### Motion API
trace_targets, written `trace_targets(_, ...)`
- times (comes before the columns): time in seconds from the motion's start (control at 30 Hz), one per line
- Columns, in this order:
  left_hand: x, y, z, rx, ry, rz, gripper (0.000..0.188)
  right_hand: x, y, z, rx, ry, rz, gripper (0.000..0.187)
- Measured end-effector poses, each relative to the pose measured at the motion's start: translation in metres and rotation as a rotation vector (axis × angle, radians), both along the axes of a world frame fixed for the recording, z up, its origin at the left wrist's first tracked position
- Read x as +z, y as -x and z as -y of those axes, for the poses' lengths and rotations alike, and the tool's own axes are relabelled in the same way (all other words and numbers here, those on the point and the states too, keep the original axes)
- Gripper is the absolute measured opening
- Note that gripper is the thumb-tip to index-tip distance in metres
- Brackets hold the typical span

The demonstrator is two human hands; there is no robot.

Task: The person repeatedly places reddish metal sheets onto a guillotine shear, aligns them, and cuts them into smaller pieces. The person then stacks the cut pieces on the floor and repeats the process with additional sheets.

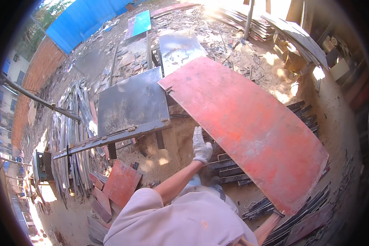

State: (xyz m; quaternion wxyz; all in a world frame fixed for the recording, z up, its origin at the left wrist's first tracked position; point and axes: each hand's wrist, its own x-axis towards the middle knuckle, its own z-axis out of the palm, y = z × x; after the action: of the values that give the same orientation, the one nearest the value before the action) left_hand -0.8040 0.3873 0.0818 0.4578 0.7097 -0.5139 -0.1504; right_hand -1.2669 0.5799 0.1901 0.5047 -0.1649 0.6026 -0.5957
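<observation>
A long red-faced plywood board (250, 127) slants across the middle and right, its far left corner over the dark work table (131, 102). My left hand (201, 147), in a whitish glove, is beside the board's left edge with fingers stretched and thumb apart. It holds nothing, and I cannot tell whether its fingertips touch the edge. My right hand (279, 213) is at the board's near end and holds it up there; the board covers its fingers. A metal-edged rail (115, 139) runs along the table's near side.
Dark strips (266, 209) lie stacked beneath and beside the board. Smaller red panels (122, 183) and a heap of long grey strips (71, 135) are at left. Behind the table lies a whitish-grey sheet (180, 49) amid scattered scraps. A pole (41, 98) juts in at left.
</observation>
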Motion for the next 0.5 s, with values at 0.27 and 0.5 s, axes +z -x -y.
trace_targets(0.27,-0.066,-0.031,0.166,0.196,-0.326,-1.107,0.053,0.049,0.076,0.056,0.185,0.082,-0.139,0.083)
trace_targets(0.5,-0.014,-0.035,0.260,0.154,-0.385,-1.045,0.045,0.033,0.192,0.162,0.211,-0.020,-0.406,0.067)
